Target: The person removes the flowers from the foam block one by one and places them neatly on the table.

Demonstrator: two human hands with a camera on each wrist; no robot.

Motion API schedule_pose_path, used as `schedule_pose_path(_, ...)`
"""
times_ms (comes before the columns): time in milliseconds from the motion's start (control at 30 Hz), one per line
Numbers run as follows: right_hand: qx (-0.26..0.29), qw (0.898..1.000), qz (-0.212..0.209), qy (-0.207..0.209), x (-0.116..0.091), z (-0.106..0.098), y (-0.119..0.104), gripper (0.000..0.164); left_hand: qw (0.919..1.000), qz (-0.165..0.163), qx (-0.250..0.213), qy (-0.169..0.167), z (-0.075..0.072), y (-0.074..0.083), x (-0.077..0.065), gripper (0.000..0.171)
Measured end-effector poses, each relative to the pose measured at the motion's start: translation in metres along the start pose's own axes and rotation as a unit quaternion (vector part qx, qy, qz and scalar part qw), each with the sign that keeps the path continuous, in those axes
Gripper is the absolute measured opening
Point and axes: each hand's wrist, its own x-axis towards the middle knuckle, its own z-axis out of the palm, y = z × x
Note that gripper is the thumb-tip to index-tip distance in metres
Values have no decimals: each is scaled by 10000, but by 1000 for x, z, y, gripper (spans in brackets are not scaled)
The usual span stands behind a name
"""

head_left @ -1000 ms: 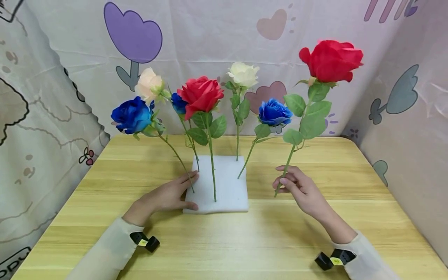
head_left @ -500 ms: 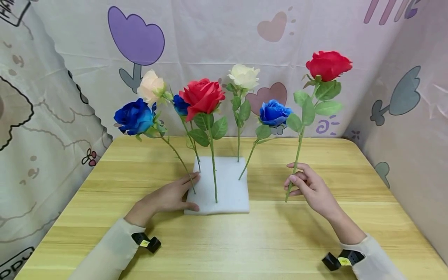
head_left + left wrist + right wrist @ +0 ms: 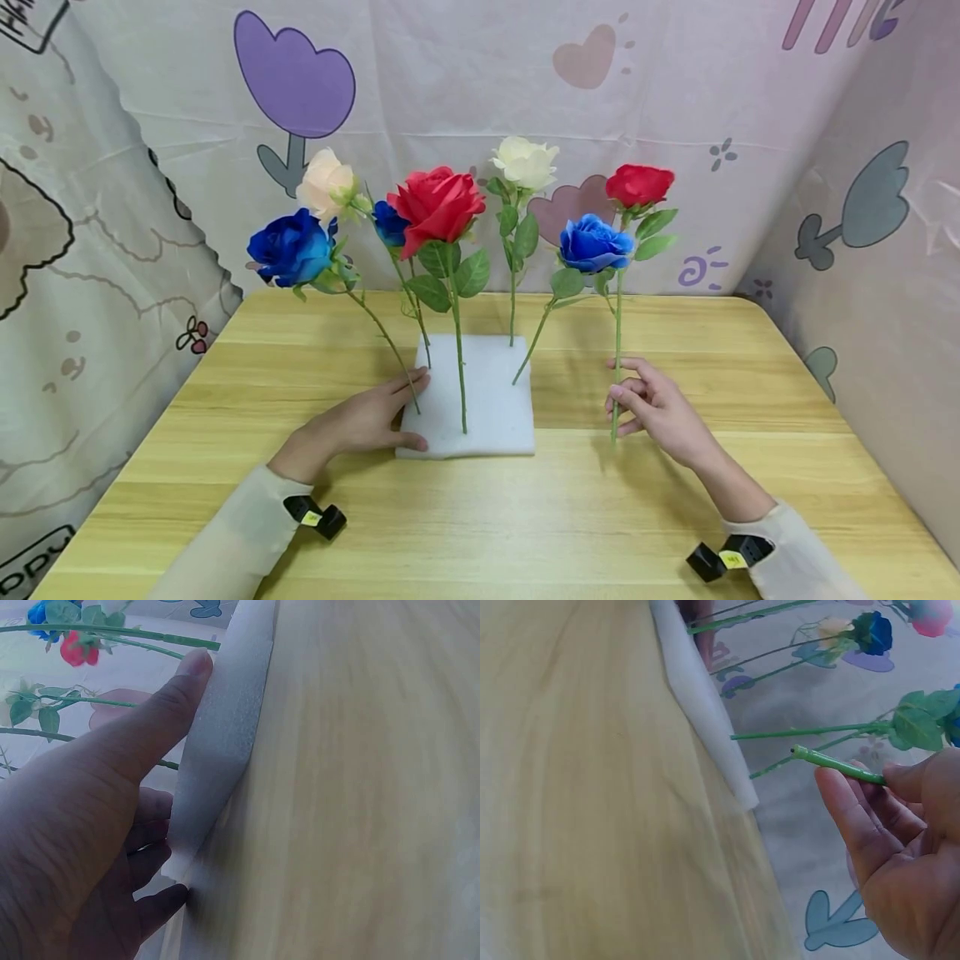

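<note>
My right hand (image 3: 660,414) pinches a red rose (image 3: 640,185) by its lower stem, upright above the table right of the white foam block (image 3: 497,421). Its cut stem end (image 3: 838,764) pokes past the fingertips in the right wrist view. The left hand (image 3: 352,427) rests along the foam's left edge, thumb near the front corner, fingers extended; the left wrist view shows the thumb (image 3: 169,697) against the foam. Standing in the block are another red rose (image 3: 438,210), a white rose (image 3: 525,162), a blue rose (image 3: 595,243) and, leaning left, another blue rose (image 3: 291,247).
A peach rose (image 3: 326,185) and a partly hidden blue rose (image 3: 390,223) also stand at the left of the foam. The wooden table (image 3: 585,517) runs back to a printed cloth (image 3: 435,75). The right blue rose partly covers the held rose's leaves.
The red rose in my right hand went right, then came back left, its bloom tilting away and now behind the right blue rose. The left hand stays on the foam.
</note>
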Motion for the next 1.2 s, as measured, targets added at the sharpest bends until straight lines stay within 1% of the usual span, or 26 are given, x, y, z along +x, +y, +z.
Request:
schedule_pose_path(133,68,9995,230,-206,1,6,3,39,10000,-5,3,-8,0,0,0,108)
schedule_pose_path(333,204,9980,468,-379,1,13,6,38,10000,30,15,41,0,-1,1,107)
schedule_pose_path(567,222,9959,581,-660,2,20,12,39,10000,18,-38,49,1,-1,1,107)
schedule_pose_path(967,283,9881,994,-1140,1,37,17,39,10000,18,-55,35,2,-2,1,107)
schedule_pose_path(1200,327,9843,1160,-1293,4,47,16,38,10000,-42,17,-16,2,-2,2,109)
